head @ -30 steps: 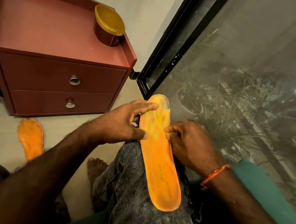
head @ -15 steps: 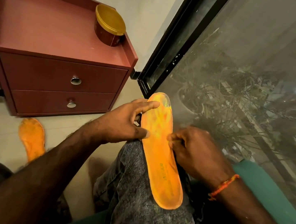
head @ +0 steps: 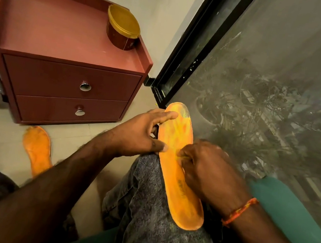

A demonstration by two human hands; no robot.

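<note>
Two orange insoles are in our view. The insole (head: 169,173) being worked on lies lengthwise along the knee of grey jeans (head: 147,211), face up, with its heel end toward us and its toe end pointing at the window glass (head: 275,65). Our left hand (head: 139,137) holds it by the left edge, with the thumb pressed on the face, the index finger stretched toward the toe and the other fingers tucked behind the edge. Our right hand (head: 208,168) sits over the right side of the insole, fingers curled in and fingertips pinched together on the face about midway along. We see a thin yellowish sliver at the pinch but cannot tell what it is. An orange thread band (head: 239,211) circles the right wrist. The second insole (head: 36,148) lies flat on the floor (head: 0,137), well apart from the first and just in front of a red-brown cabinet (head: 71,59), its near end hidden by our left forearm. On the tabletop (head: 56,26) of that cabinet, near the back right corner, stands a round tub (head: 119,38) with a golden lid (head: 124,20) seated on it, so we cannot see what it holds. The upper drawer (head: 45,77) and the lower drawer (head: 51,107) are both pushed shut, each with one round metal knob, and their contents are hidden.
</note>
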